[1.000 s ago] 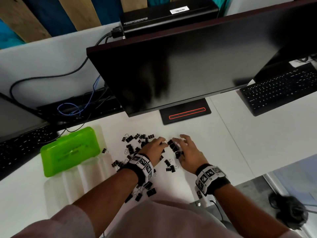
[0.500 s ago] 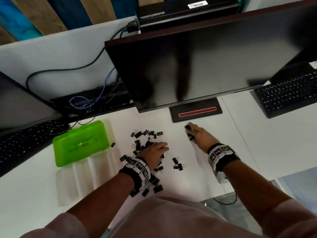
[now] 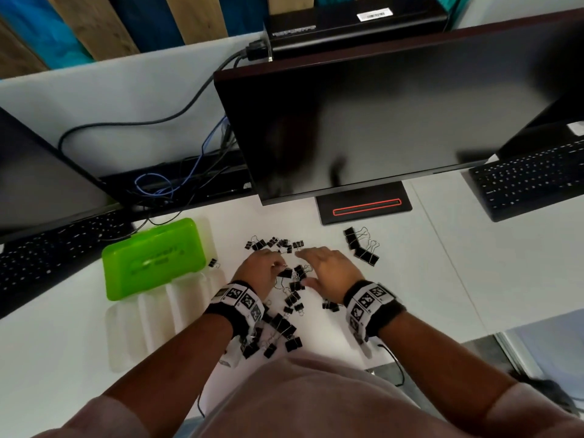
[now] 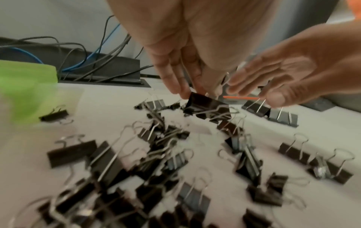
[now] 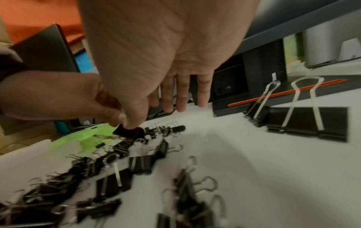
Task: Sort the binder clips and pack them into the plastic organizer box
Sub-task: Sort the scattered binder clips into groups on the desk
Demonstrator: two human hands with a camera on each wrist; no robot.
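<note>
Black binder clips [image 3: 292, 298] of mixed sizes lie scattered on the white desk between and below my hands. My left hand [image 3: 278, 267] pinches one medium black clip [image 4: 207, 106] at the top of the pile, also seen as the black clip [image 5: 129, 133] in the right wrist view. My right hand [image 3: 308, 267] hovers beside it with straight, spread fingers [image 5: 180, 98], its thumb touching that same clip. Three large clips [image 3: 361, 249] lie apart to the right. The organizer box stands open at the left, green lid [image 3: 155, 257] up, clear base [image 3: 151, 324] in front.
A dark monitor [image 3: 379, 115] on its stand [image 3: 363, 207] rises right behind the clips. Keyboards sit at far left [image 3: 47, 254] and far right [image 3: 531, 181]. Cables [image 3: 177, 181] tangle behind the box. The desk's front edge [image 3: 442, 336] runs near my right wrist.
My right hand has come back from beside the monitor stand to the pile, leaving large clips lying there. My left hand stayed over the pile and now pinches a clip.
</note>
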